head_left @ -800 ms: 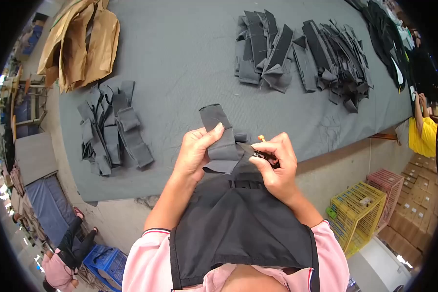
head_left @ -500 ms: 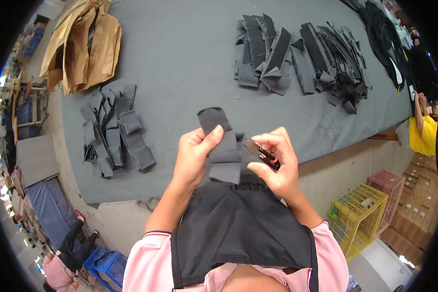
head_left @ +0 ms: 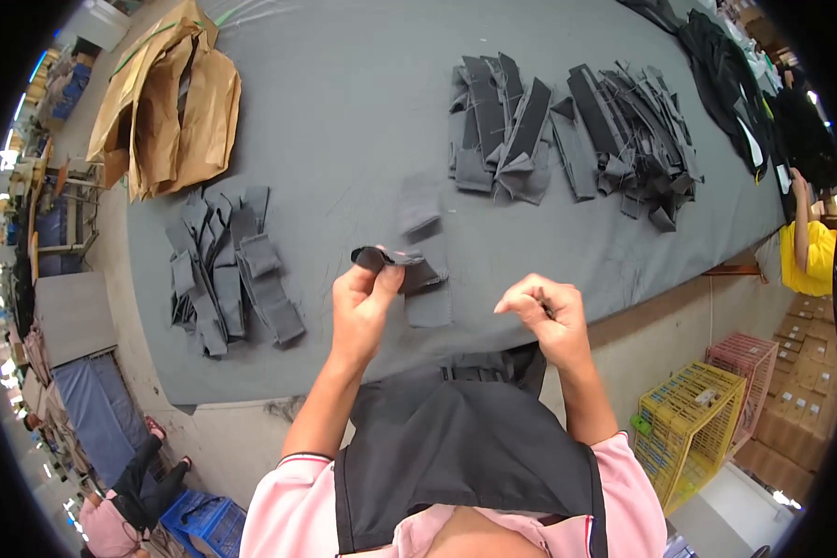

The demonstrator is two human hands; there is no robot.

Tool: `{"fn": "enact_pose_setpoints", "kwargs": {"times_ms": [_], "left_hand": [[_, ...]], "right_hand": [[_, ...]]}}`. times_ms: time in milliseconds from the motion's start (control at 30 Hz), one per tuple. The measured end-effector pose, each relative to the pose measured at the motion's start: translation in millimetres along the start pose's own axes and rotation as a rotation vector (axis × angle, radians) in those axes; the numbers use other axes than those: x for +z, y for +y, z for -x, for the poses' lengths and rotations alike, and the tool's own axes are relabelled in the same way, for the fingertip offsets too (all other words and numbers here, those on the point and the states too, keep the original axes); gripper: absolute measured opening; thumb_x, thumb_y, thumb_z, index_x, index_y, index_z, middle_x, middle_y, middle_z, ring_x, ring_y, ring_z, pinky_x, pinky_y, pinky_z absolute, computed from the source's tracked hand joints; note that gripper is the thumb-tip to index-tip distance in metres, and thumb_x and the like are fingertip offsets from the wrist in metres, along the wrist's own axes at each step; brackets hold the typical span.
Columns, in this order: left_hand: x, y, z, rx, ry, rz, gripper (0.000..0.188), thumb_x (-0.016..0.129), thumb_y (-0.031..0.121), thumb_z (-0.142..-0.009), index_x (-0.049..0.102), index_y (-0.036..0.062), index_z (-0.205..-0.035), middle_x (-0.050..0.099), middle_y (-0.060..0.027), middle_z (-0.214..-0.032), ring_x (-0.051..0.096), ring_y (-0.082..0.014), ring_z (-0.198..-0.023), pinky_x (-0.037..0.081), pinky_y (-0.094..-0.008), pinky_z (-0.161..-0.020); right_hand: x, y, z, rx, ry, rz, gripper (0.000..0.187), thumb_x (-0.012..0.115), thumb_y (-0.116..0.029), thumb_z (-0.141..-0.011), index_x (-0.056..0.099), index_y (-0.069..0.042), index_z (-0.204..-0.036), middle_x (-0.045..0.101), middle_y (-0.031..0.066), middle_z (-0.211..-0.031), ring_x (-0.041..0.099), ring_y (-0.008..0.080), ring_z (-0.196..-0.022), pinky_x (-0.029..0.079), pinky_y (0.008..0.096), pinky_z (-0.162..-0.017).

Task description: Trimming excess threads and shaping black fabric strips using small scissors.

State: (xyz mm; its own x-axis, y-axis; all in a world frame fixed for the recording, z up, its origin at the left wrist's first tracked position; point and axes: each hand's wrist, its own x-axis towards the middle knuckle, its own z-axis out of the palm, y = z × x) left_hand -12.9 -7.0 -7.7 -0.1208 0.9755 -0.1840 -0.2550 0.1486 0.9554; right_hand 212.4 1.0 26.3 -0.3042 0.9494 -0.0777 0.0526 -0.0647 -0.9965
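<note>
My left hand [head_left: 365, 302] is closed on a dark grey fabric strip [head_left: 425, 271], pinching it between thumb and fingers. The strip's upper end curls over the fingers; the rest spreads to the right in folded sections, partly smeared by motion. To the right and apart from the cloth, my right hand [head_left: 554, 321] is curled into a loose fist around thread snips [head_left: 546, 305]. Only a small dark bit of the snips shows, as the fingers cover the rest. Left of my left hand lies a pile of similar folded grey strips [head_left: 223, 270].
Grey cloth covers the large table [head_left: 344, 121]. Two bunches of dark strips with loose threads [head_left: 502, 126] [head_left: 623, 139] lie at the far right, a brown paper bag [head_left: 172, 112] at the far left. A yellow crate [head_left: 688, 418] stands below the right edge; a person in yellow [head_left: 809, 256] is beyond.
My right hand has moved away from the strip and closed over the snips, whose blades showed before. My left hand has tilted the strip, and its top now curls leftward.
</note>
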Motion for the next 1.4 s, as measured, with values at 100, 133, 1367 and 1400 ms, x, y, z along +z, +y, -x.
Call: {"fn": "enact_pose_setpoints", "kwargs": {"times_ms": [100,133,1367,1400], "left_hand": [[5,6,-10,-0.065,-0.046,0.356,0.02,0.054,0.02,-0.093,0.06,0.0014,-0.097,0.063,-0.0069,-0.094,0.059,-0.0173,-0.088,0.043,-0.0297,-0.085],[3,8,-9,0.027,-0.16,0.321,0.024,0.049,0.022,-0.094,0.057,-0.0011,-0.095,0.058,-0.0116,-0.09,0.059,-0.0281,-0.094,0.042,-0.0402,-0.092],[-164,48,22,0.402,0.33,-0.572,0.074,0.017,0.054,-0.097,0.057,-0.0027,-0.073,0.059,-0.0121,-0.079,0.058,-0.0287,-0.091,0.032,-0.0428,-0.099],[-167,51,33,0.294,0.509,-0.746,0.059,0.032,0.045,-0.099,0.06,-0.0037,-0.082,0.061,-0.0105,-0.083,0.058,-0.0252,-0.089,0.038,-0.0362,-0.094]], "right_hand": [[6,7,-16,0.035,0.166,0.132,0.019,0.061,-0.015,-0.089,0.061,0.001,-0.078,0.05,-0.0057,-0.061,0.032,0.0029,-0.053,0.025,0.021,-0.049],[6,14,-17,0.027,0.146,0.152,0.018,0.059,-0.015,-0.091,0.061,0.001,-0.082,0.05,-0.0054,-0.06,0.033,0.0017,-0.053,0.026,0.0204,-0.048],[-44,13,-78,-0.011,0.32,0.172,0.024,0.054,-0.024,-0.092,0.064,-0.002,-0.094,0.063,0.0025,-0.071,0.05,0.0048,-0.047,0.043,0.0203,-0.047],[-46,4,-91,0.11,0.395,0.268,0.025,0.056,-0.025,-0.091,0.064,-0.001,-0.093,0.066,0.0065,-0.075,0.055,0.0098,-0.053,0.047,0.0249,-0.053]]}}
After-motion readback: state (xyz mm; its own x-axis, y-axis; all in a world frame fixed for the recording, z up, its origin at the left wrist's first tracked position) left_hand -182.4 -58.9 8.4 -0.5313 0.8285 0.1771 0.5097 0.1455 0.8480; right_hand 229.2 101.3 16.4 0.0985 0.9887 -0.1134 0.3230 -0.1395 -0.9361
